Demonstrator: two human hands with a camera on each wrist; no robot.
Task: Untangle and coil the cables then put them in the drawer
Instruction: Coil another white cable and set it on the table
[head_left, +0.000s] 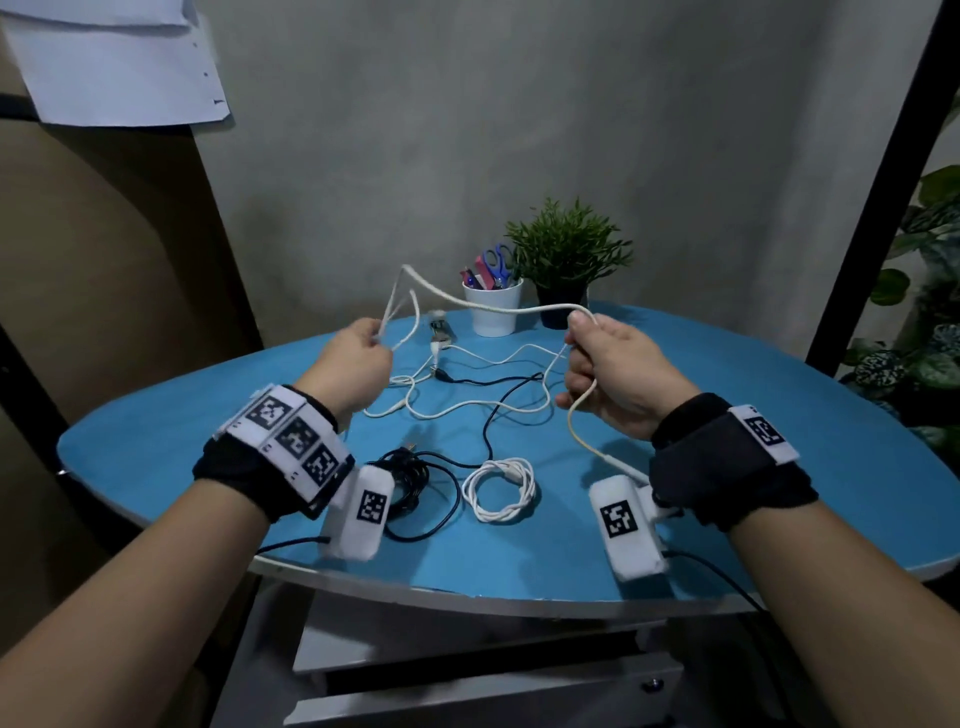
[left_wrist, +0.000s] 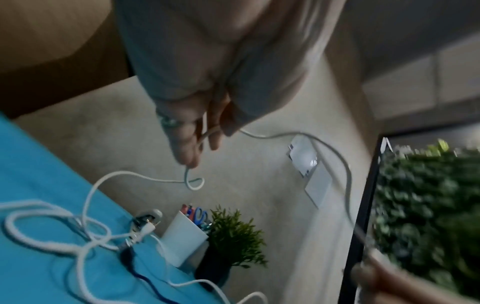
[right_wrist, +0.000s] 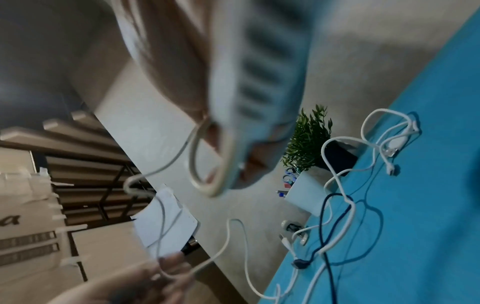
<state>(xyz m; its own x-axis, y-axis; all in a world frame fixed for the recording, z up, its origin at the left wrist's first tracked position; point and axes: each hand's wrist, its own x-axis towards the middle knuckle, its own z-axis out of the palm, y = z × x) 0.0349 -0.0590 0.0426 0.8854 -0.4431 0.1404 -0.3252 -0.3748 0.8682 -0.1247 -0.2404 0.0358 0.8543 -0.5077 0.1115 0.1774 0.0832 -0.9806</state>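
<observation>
While both hands work above the blue table (head_left: 156, 457), the head view shows the left hand (head_left: 353, 366) pinching a folded loop of the cream cable (head_left: 498, 310), and the right hand (head_left: 618, 374) curled round the same cable, whose tail hangs below that hand. Under and between the hands lies the tangle (head_left: 467, 384) of white and dark cables; nearer the wrists sit a finished white coil (head_left: 501, 488) and a dark coil (head_left: 415, 483). From the left wrist view, the fingers (left_wrist: 192, 142) nip only a thin strand — I think a sharp pull could slip it free. From the right wrist view, blurred, a loop (right_wrist: 207, 164) hangs from the closed fingers, and if the cream cable is still caught in the tangle, pulling may tighten a knot or drag the plugs off the table. No open drawer is visible.
</observation>
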